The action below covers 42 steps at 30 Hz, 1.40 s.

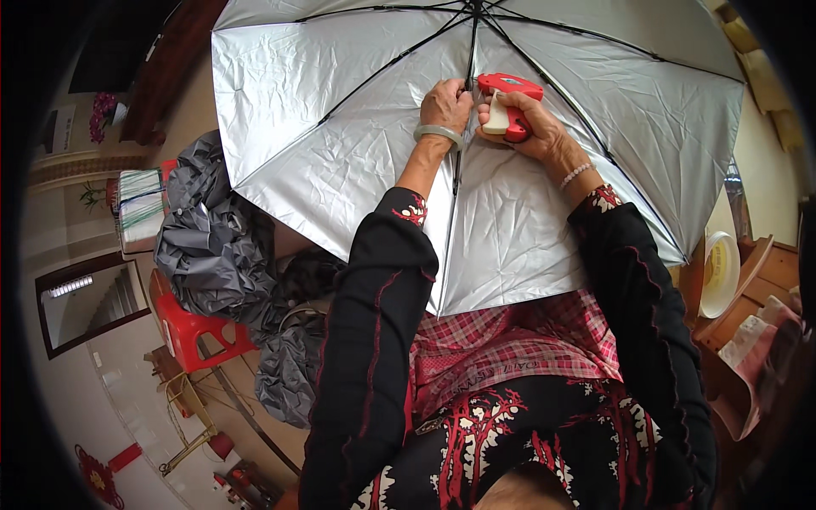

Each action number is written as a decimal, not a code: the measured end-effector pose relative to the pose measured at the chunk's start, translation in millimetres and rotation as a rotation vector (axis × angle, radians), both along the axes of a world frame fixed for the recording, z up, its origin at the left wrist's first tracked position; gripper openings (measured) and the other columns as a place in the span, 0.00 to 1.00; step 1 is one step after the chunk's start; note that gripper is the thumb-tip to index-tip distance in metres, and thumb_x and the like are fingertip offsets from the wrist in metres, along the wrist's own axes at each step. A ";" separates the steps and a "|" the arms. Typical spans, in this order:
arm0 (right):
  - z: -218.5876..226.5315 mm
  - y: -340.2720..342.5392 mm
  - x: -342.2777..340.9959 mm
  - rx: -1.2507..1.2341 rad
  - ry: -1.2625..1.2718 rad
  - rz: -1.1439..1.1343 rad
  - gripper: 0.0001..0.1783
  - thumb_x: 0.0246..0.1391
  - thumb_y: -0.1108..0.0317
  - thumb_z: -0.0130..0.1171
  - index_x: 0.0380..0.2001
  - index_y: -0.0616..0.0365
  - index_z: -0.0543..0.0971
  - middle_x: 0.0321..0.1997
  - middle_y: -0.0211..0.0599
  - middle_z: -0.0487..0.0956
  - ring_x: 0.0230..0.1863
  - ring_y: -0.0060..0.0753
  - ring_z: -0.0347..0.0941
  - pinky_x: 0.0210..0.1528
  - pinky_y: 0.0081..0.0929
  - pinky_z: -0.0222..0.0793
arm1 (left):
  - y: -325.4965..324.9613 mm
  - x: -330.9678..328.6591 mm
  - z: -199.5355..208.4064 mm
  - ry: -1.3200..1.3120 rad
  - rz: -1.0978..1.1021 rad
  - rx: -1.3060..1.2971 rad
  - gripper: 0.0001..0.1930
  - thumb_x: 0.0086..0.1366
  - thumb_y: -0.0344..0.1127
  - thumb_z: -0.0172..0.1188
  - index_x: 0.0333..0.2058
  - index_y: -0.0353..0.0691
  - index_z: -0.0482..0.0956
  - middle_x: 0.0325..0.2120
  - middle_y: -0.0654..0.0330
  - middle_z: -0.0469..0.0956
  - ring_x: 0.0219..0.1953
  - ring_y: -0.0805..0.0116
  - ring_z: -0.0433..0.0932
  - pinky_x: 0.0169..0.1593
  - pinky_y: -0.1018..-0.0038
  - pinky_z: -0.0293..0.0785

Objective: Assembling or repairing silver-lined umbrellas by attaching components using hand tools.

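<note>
An open umbrella (340,127) with a silver inner lining and black ribs fills the upper half of the view, its inside facing me. My left hand (445,105), with a pale bangle on the wrist, pinches the fabric at a black rib (470,53) near the centre. My right hand (534,126), a bead bracelet on its wrist, grips a red and white tagging gun (507,102). The gun's tip sits against the same rib, right beside my left fingers. Both forearms wear black sleeves with red trim.
A heap of grey umbrella fabric (212,246) lies over a red plastic stool (189,327) at the left. A spool of pale and green thread (139,208) stands behind it. A wooden stand (752,280) with a white roll (721,272) is at the right.
</note>
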State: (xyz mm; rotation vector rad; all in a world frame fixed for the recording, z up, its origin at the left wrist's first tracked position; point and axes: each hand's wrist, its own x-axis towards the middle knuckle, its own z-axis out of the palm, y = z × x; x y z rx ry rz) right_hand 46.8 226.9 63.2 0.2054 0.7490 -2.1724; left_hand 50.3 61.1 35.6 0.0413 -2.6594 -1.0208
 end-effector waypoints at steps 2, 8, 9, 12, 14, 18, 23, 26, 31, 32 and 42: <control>-0.4 0.2 -1.1 -0.007 0.015 0.024 0.16 0.49 0.67 0.50 0.41 0.64 0.67 0.32 0.43 0.75 0.33 0.37 0.74 0.42 0.42 0.71 | 0.5 0.0 1.0 0.002 -0.001 0.005 0.13 0.51 0.37 0.51 0.33 0.36 0.76 0.29 0.50 0.75 0.33 0.55 0.75 0.37 0.67 0.70; -4.3 -4.0 -1.6 0.034 -0.016 0.012 0.16 0.49 0.67 0.50 0.40 0.65 0.67 0.31 0.43 0.75 0.33 0.36 0.74 0.42 0.41 0.71 | 1.8 0.0 -1.9 0.006 -0.009 0.040 0.13 0.51 0.36 0.50 0.34 0.36 0.76 0.29 0.50 0.76 0.33 0.55 0.75 0.38 0.67 0.70; -3.5 -2.3 -1.2 0.031 -0.009 0.022 0.16 0.49 0.67 0.50 0.40 0.65 0.68 0.31 0.43 0.75 0.33 0.36 0.74 0.42 0.41 0.71 | 1.3 -0.1 -2.0 0.031 -0.004 0.035 0.13 0.51 0.36 0.50 0.34 0.36 0.76 0.30 0.49 0.76 0.33 0.55 0.75 0.38 0.67 0.70; -3.1 0.8 -3.4 0.030 0.008 0.047 0.15 0.49 0.67 0.51 0.39 0.65 0.68 0.31 0.43 0.75 0.33 0.36 0.74 0.42 0.41 0.71 | 2.8 -1.5 -3.0 0.052 0.015 0.040 0.12 0.50 0.35 0.50 0.31 0.35 0.75 0.28 0.48 0.75 0.33 0.52 0.74 0.38 0.65 0.69; -2.8 2.2 -5.4 0.035 0.030 0.073 0.15 0.49 0.67 0.51 0.38 0.65 0.68 0.31 0.42 0.75 0.33 0.36 0.74 0.41 0.40 0.72 | 3.5 -1.7 -3.4 0.061 0.025 0.043 0.11 0.49 0.34 0.49 0.30 0.34 0.75 0.27 0.47 0.74 0.33 0.51 0.73 0.38 0.64 0.69; -1.9 4.4 -6.8 0.048 0.020 0.092 0.13 0.48 0.69 0.50 0.36 0.63 0.68 0.31 0.43 0.75 0.32 0.37 0.74 0.40 0.40 0.72 | 4.6 -0.5 -3.4 0.069 0.033 0.023 0.11 0.49 0.34 0.49 0.29 0.35 0.75 0.27 0.47 0.74 0.32 0.51 0.73 0.38 0.64 0.69; -2.5 5.4 -7.5 0.042 0.032 0.116 0.14 0.50 0.67 0.51 0.37 0.64 0.68 0.31 0.42 0.75 0.32 0.35 0.74 0.39 0.38 0.73 | 3.7 -1.8 -6.1 0.089 0.047 0.042 0.11 0.49 0.34 0.49 0.29 0.35 0.75 0.27 0.48 0.75 0.32 0.51 0.73 0.38 0.64 0.69; -3.4 5.8 -8.7 0.046 0.042 0.136 0.14 0.49 0.67 0.51 0.37 0.64 0.68 0.31 0.42 0.75 0.32 0.35 0.74 0.38 0.38 0.73 | 3.1 -1.2 -5.8 0.107 0.053 0.037 0.11 0.50 0.35 0.50 0.30 0.36 0.76 0.27 0.49 0.75 0.31 0.52 0.74 0.37 0.65 0.70; 0.1 5.2 -10.5 0.034 0.058 0.143 0.15 0.49 0.66 0.51 0.38 0.64 0.68 0.31 0.42 0.75 0.32 0.36 0.74 0.39 0.38 0.73 | 5.2 1.9 0.7 0.015 0.013 0.036 0.13 0.50 0.36 0.51 0.31 0.35 0.76 0.26 0.50 0.76 0.31 0.54 0.75 0.37 0.67 0.70; 0.9 3.5 -11.2 0.063 0.050 0.138 0.15 0.48 0.66 0.51 0.38 0.64 0.68 0.31 0.42 0.74 0.32 0.36 0.73 0.39 0.38 0.73 | 8.3 2.9 2.2 -0.028 0.014 0.080 0.13 0.51 0.37 0.51 0.32 0.35 0.76 0.26 0.50 0.76 0.30 0.54 0.76 0.36 0.68 0.70; 0.0 7.1 -10.2 0.028 0.078 0.147 0.16 0.48 0.66 0.50 0.38 0.65 0.67 0.32 0.42 0.74 0.32 0.36 0.73 0.40 0.38 0.72 | 7.6 -0.8 -13.4 0.049 0.096 0.316 0.10 0.47 0.33 0.53 0.28 0.32 0.75 0.23 0.49 0.76 0.27 0.55 0.76 0.33 0.69 0.72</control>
